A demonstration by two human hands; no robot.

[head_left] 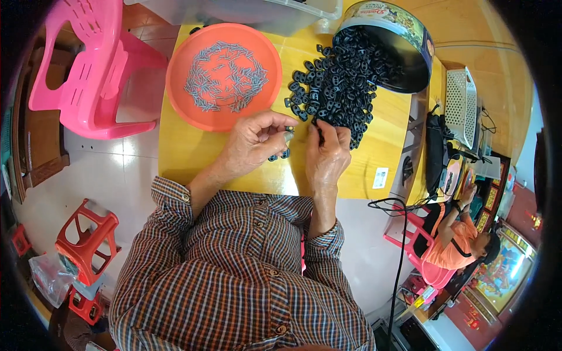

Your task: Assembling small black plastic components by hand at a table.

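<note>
My left hand (256,145) is closed, with thumb and forefinger pinching a small black plastic piece (289,129). Below those fingertips, a few similar black pieces (280,155) lie on the table, partly covered by the hand. My right hand (329,153) has its fingers pressed together on a black piece at the near left edge of a large heap of black two-holed plastic pieces (345,82). The heap spills from a round tin (413,41) tipped on its side. Beyond my left hand, an orange-red round tray (177,73) holds many small grey metal screws or pins (213,88).
A yellow table (366,169) bears everything, with a white label (380,178) near its right edge. A clear plastic bin (246,16) stands at the back. A pink chair (88,70) and red stools (88,240) are left. At right, a black cable (404,245) hangs and a person (453,248) sits.
</note>
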